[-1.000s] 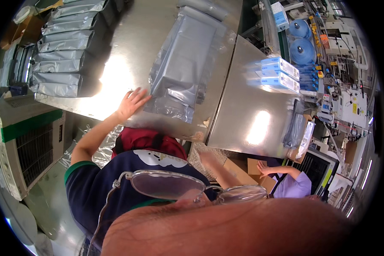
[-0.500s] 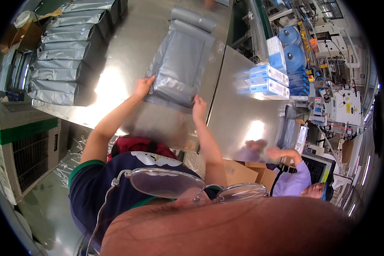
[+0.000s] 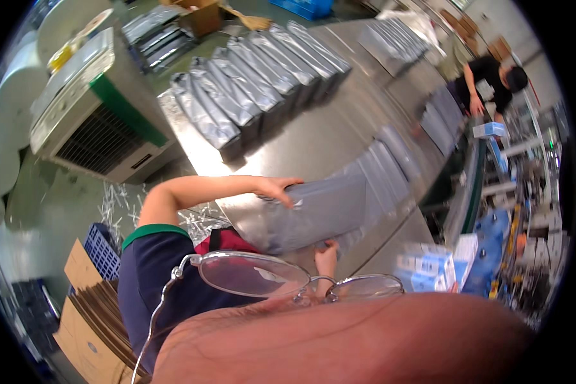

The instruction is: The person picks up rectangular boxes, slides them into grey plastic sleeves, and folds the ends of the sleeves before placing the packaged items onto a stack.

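Note:
A filled grey plastic bag (image 3: 323,203), box-like in shape, is between my hands at the near edge of the metal table. My left hand (image 3: 276,188) grips its upper left side, thumb and fingers spread around it. Low on the right, my right hand (image 3: 326,257) has its fingers curled on the bag's near edge. The bag's lower left end is smeared by motion. Just beyond it, more flat grey bags (image 3: 387,171) lie overlapping on the table.
Several filled grey bags (image 3: 256,83) stand in a row at the table's far left. Blue-and-white boxes (image 3: 425,265) sit at the right, near a conveyor (image 3: 470,185). A co-worker in black (image 3: 489,83) stands at the far right. A large cooler unit (image 3: 102,121) is on the left.
The view has swung round. The bag, lying flat before, now looks raised and tilted, nearer to me. My left hand has shifted from its near corner to its upper left side.

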Demonstrator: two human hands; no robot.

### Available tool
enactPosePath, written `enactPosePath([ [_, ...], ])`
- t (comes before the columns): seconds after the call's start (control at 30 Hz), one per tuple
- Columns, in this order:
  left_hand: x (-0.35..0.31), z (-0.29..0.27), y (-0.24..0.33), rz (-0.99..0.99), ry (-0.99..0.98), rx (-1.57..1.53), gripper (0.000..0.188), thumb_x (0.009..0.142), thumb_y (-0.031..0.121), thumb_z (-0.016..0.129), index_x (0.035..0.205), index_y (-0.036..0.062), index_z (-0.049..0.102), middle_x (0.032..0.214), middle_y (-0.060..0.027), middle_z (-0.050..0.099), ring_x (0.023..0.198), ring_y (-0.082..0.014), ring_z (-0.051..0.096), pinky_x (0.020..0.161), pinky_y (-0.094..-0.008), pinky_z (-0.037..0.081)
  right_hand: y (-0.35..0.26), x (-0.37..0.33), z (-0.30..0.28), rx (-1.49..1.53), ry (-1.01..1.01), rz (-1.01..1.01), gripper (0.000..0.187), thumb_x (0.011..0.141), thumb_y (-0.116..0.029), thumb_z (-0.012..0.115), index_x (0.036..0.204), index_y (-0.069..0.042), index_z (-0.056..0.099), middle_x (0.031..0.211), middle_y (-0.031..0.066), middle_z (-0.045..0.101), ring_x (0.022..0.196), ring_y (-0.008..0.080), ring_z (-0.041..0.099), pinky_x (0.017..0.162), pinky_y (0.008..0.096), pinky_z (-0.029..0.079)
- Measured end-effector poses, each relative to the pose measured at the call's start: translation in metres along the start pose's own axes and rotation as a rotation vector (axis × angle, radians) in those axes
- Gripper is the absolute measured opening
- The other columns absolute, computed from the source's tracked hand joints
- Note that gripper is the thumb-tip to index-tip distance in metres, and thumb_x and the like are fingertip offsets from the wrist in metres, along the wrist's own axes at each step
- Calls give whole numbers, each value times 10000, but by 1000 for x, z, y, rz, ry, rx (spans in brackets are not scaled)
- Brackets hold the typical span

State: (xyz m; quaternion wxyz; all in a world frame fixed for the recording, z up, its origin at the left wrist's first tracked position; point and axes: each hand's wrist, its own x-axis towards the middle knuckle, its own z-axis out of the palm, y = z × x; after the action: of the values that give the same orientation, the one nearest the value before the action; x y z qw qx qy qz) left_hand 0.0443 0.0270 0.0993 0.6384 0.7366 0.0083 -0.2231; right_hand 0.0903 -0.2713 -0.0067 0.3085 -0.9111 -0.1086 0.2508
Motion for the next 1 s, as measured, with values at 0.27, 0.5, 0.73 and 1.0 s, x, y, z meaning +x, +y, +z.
enactPosePath([
  [0.27,-185,-62,-47,-240,130,1520,924,502,256,674,1249,102,151,1143,-100,359,1084,-229,339,902,-516,222,-97,15,68,453,-627,-681,861,607,-7,641,1263,-62,87,1277,135,187,883,207,497,673,280,442],
  [0.5,-220,-113,-57,-259,187,1389,564,604,75,572,1116,115,339,1072,-72,382,1081,-205,332,961,-468,124,-177,-7,140,687,-719,-574,818,605,59,563,1269,-137,129,1263,122,228,872,157,496,679,249,436],
  [0.73,-182,-221,-80,-97,305,1521,455,609,9,500,1047,75,396,1097,-124,388,1013,-285,380,871,-452,251,-27,7,57,816,-132,-247,577,688,45,520,1198,-86,286,1071,84,446,810,132,526,684,231,435],
  [1.0,-203,-330,-218,-616,595,1935,535,704,36,399,1223,100,283,1233,-96,320,1137,-234,313,914,-451,210,98,1,-158,246,839,-101,496,667,39,526,1130,-51,371,1019,72,473,936,141,454,752,237,400],
])
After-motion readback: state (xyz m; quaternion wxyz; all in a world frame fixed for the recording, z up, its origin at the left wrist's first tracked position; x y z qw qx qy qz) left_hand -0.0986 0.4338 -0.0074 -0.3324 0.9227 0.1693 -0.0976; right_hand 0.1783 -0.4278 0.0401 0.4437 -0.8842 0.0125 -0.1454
